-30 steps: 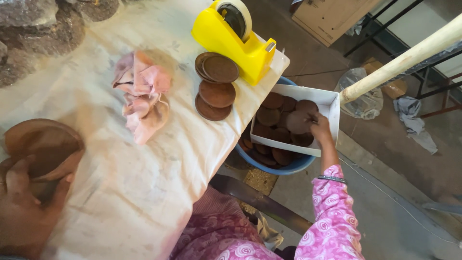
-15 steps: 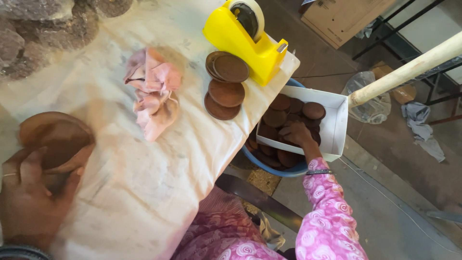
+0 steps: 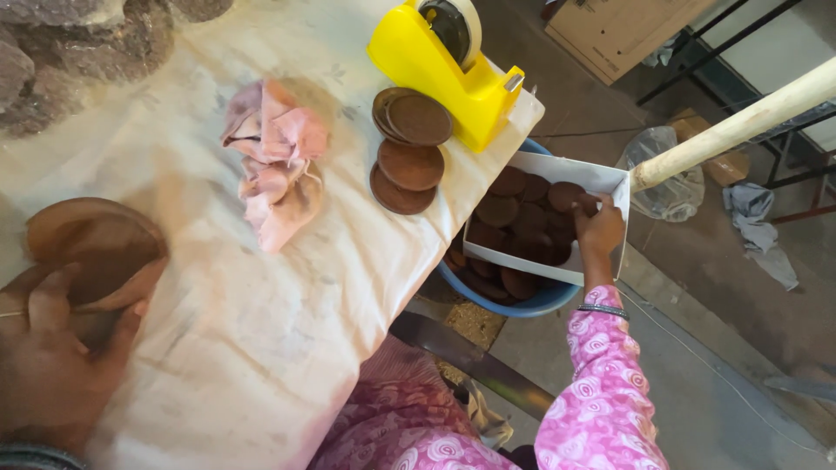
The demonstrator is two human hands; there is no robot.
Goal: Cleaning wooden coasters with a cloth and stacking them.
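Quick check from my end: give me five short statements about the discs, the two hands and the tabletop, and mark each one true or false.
1. The right hand reaches into the white box of brown discs. True.
2. The white box sits on the tabletop. False: it rests over the blue tub beside the table.
3. The left hand holds a brown clay dish. True.
4. The tape dispenser is red. False: it is yellow.
5. The pink cloth covers the stacked discs on the table. False: it lies crumpled beside them, apart.
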